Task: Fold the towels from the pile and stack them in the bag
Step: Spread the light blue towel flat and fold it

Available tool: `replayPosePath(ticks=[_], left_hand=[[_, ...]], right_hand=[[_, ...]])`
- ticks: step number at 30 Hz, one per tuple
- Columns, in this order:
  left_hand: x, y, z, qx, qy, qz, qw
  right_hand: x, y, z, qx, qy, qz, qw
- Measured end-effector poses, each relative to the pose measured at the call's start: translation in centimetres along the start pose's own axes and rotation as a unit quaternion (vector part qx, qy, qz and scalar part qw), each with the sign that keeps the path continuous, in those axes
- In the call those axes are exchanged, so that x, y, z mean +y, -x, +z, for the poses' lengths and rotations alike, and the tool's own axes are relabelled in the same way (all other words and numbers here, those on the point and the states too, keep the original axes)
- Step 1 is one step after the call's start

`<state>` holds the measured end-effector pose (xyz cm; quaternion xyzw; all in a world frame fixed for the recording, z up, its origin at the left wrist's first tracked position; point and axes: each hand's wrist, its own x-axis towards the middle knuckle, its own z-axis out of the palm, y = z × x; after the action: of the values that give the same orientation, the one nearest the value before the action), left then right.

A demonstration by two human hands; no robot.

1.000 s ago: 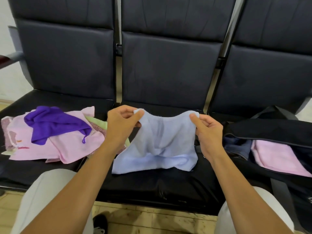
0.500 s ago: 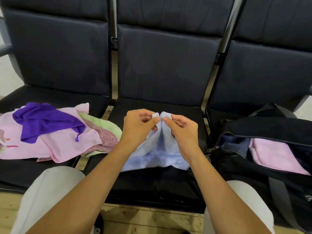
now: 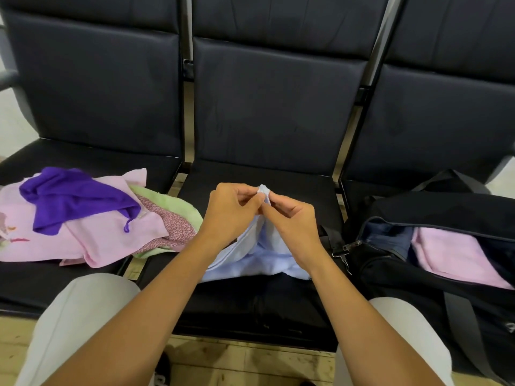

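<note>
A light blue towel (image 3: 262, 254) hangs folded in half over the middle seat, its lower edge resting on the cushion. My left hand (image 3: 232, 210) and my right hand (image 3: 289, 221) meet above it, and both pinch its two top corners together. On the left seat lies the pile of towels (image 3: 92, 224): pink ones, a purple one on top, a green one and a patterned one. The open black bag (image 3: 434, 246) sits on the right seat with a folded pink towel (image 3: 451, 254) inside it.
A row of black padded seats (image 3: 273, 107) with upright backrests fills the view. The bag's strap and metal clip (image 3: 345, 252) lie close to my right wrist. My knees in light trousers are at the seat's front edge, above a wooden floor.
My hands came together from a wide spread, bringing the blue towel's two top corners into one pinch and folding it in half. The pile and bag stayed put.
</note>
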<state>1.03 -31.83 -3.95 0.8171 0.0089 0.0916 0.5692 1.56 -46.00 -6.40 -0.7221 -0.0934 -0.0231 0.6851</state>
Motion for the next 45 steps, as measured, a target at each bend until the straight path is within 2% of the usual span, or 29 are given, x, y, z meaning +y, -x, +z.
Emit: replayPosePath(ticks=[2, 6, 10, 13, 15, 17, 20, 24, 29, 31, 33, 37, 41, 45], left_hand=[[0.1, -0.1, -0.1, -0.025, -0.015, -0.001, 1.000], [0.4, 0.1, -0.4, -0.128, -0.049, 0.044, 0.990], [0.6, 0.0, -1.1, -0.158, -0.022, 0.073, 0.985], [0.8, -0.5, -1.7, -0.105, 0.020, 0.055, 0.993], [0.6, -0.9, -2.1, -0.045, 0.000, 0.030, 0.999], [0.1, -1.3, -2.6, -0.026, -0.045, 0.011, 0.999], [-0.5, -1.4, -3.1, -0.084, -0.130, -0.007, 0.988], [-0.7, -0.7, -2.9, -0.180, -0.249, -0.001, 0.952], [-1.8, -0.6, -2.3, -0.296, -0.332, -0.003, 0.895], [-2.2, -0.7, -1.8, -0.312, -0.327, -0.008, 0.892], [-2.1, -0.9, -1.6, -0.278, -0.293, -0.007, 0.915], [-1.5, -1.7, -1.8, -0.102, -0.251, 0.069, 0.960], [-1.0, -2.2, -2.1, 0.025, -0.227, 0.170, 0.959], [0.0, -1.8, -2.4, 0.054, -0.175, 0.249, 0.951]], right_hand=[[0.1, -0.1, 0.1, 0.012, 0.018, -0.012, 1.000], [0.5, -0.5, -0.3, 0.063, 0.031, -0.018, 0.997], [0.1, -0.7, -0.8, 0.081, 0.030, -0.028, 0.996], [0.0, -0.9, -1.1, 0.079, 0.030, -0.030, 0.996], [0.2, -0.9, -1.5, 0.070, 0.039, -0.024, 0.997], [0.2, -0.8, -1.8, 0.059, 0.042, -0.018, 0.997], [0.0, -0.5, -2.4, 0.047, 0.024, -0.014, 0.998], [-0.2, -0.2, -3.8, 0.027, -0.004, 0.012, 1.000], [-0.3, 0.2, -5.2, 0.023, -0.047, 0.018, 0.998], [-0.4, 0.5, -5.9, 0.024, -0.065, 0.027, 0.997], [-0.4, 0.7, -6.5, 0.028, -0.063, 0.027, 0.997], [0.1, 0.9, -7.2, 0.064, 0.006, 0.001, 0.998], [0.1, 0.8, -6.9, 0.080, 0.015, -0.025, 0.996], [-0.2, 0.3, -7.0, 0.097, 0.032, -0.043, 0.994]])
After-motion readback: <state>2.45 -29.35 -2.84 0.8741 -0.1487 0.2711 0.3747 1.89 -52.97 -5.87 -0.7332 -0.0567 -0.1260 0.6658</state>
